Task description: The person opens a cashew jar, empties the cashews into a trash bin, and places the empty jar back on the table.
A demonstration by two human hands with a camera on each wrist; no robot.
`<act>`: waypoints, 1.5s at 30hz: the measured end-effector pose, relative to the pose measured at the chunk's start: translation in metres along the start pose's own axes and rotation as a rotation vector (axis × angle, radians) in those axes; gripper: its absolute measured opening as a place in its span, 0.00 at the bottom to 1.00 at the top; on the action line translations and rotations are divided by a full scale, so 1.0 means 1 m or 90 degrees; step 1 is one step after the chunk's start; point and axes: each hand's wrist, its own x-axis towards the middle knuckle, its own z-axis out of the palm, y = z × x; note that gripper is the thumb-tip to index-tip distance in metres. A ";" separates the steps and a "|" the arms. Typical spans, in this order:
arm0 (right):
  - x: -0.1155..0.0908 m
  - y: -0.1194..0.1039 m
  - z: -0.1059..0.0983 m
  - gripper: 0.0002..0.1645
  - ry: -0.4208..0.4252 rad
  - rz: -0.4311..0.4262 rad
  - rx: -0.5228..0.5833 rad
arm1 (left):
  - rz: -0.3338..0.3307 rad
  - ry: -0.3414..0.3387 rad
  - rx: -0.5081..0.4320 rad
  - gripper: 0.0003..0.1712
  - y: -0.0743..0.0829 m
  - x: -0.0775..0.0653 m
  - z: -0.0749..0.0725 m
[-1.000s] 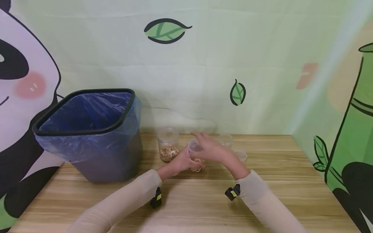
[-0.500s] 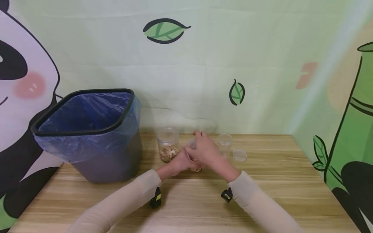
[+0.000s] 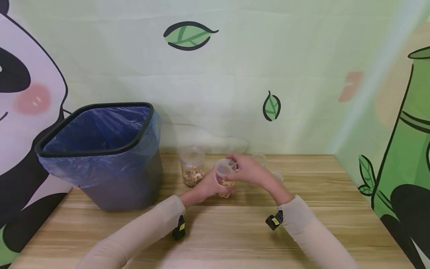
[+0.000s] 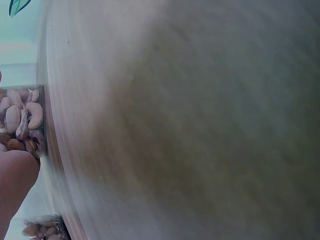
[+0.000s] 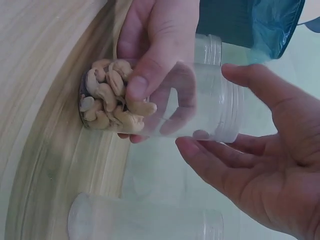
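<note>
My left hand [image 3: 207, 185] grips a clear plastic jar [image 5: 207, 90] by its lower half; cashews [image 5: 107, 97] fill its bottom part. The jar stands upright on the table. Around its mouth, the thumb and fingers of my right hand [image 3: 250, 170] meet the rim from both sides. The round top looks whitish; whether a lid sits on it I cannot tell. In the left wrist view only a finger [image 4: 15, 175] and the jar's nut-filled base show at the left edge. A wider jar of mixed nuts [image 3: 193, 175] stands left of my left hand.
Behind my right hand stands a clear jar [image 3: 259, 160], seen also in the right wrist view [image 5: 145, 220]. A translucent lid [image 3: 279, 177] lies beside it, partly hidden by my wrist. A grey bin [image 3: 137, 186] with a blue liner stands at the left. A printed backdrop closes the rear.
My right hand turned over the jar's mouth toward the left, then swung back right, uncovering the top. My left hand has kept its grip, with the jar in place.
</note>
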 end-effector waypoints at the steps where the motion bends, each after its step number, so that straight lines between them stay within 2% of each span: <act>1: 0.000 0.000 -0.001 0.46 -0.011 -0.008 0.003 | -0.001 0.003 0.002 0.50 0.000 0.000 0.000; 6: -0.001 -0.007 0.006 0.54 -0.035 0.003 0.013 | -0.028 0.002 -0.024 0.49 0.000 -0.002 0.000; 9: 0.001 -0.019 0.017 0.52 0.020 0.048 -0.045 | -0.032 0.001 -0.022 0.46 0.001 -0.003 0.000; 11: 0.004 -0.027 0.026 0.49 0.077 0.087 -0.106 | -0.033 0.006 0.006 0.41 0.001 -0.003 0.000; 14: 0.009 -0.037 0.040 0.48 0.137 0.151 -0.195 | -0.033 0.027 0.072 0.39 0.002 -0.004 0.000; 18: 0.015 -0.039 0.050 0.46 0.160 0.182 -0.249 | -0.045 0.036 0.096 0.44 0.002 -0.004 0.000; 21: 0.015 -0.034 0.049 0.43 0.162 0.159 -0.226 | -0.062 0.027 0.067 0.42 0.002 -0.005 0.001; 24: 0.013 -0.027 0.043 0.43 0.155 0.111 -0.178 | -0.050 0.017 0.029 0.39 0.002 -0.004 0.002; 29: 0.007 -0.023 0.026 0.42 0.132 0.045 -0.145 | 0.001 0.017 0.004 0.46 0.000 -0.001 0.002; 33: 0.004 -0.027 0.013 0.39 0.097 0.002 -0.176 | 0.007 0.018 0.020 0.52 -0.001 0.002 0.002; 38: 0.001 -0.033 0.001 0.39 0.074 0.003 -0.168 | 0.002 0.017 0.038 0.53 0.000 0.002 0.002; 45: -0.006 -0.033 -0.010 0.38 0.081 0.001 -0.143 | -0.019 0.020 0.022 0.56 0.002 0.000 0.001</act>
